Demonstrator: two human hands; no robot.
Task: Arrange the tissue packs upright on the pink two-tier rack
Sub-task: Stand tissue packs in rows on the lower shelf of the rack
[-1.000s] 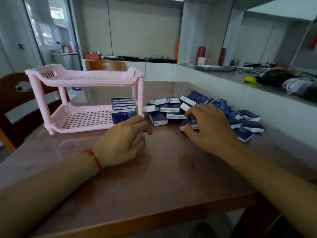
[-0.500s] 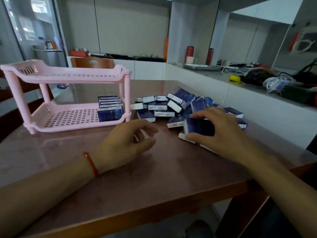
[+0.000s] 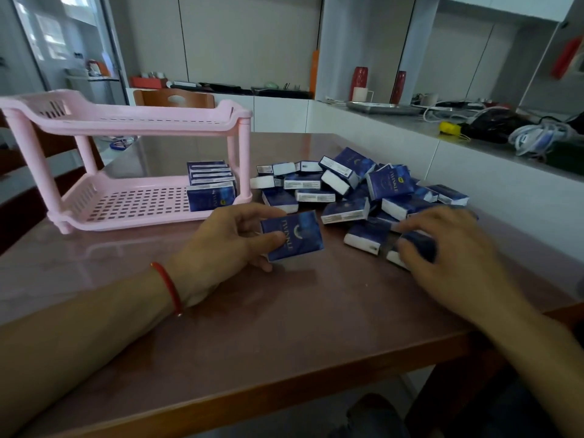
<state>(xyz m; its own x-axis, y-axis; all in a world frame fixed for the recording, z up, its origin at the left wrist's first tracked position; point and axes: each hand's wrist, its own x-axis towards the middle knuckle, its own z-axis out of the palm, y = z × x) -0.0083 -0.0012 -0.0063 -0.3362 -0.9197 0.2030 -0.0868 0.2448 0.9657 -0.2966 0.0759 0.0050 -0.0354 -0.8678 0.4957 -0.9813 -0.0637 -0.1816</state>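
Note:
The pink two-tier rack [image 3: 104,213] stands at the table's left. Several blue tissue packs [image 3: 211,184] stand upright in a row at the right end of its lower tier; the upper tier looks bare. My left hand [image 3: 227,245] pinches one blue tissue pack [image 3: 295,235] between thumb and fingers, just above the table in front of the rack's right post. A loose pile of several blue tissue packs [image 3: 354,191] lies to the right. My right hand [image 3: 448,254] reaches into the pile's near edge, fingers curled over a pack [image 3: 417,245].
The brown table's [image 3: 284,311] near edge runs across the bottom. A white counter [image 3: 410,134] with cables, a yellow item and red bottles borders the table on the right. Wooden chairs [image 3: 173,98] stand behind and left of the rack.
The pack that my right hand lifted from the pile is now in my left hand. My right hand has gone back to the pile and closed over another pack.

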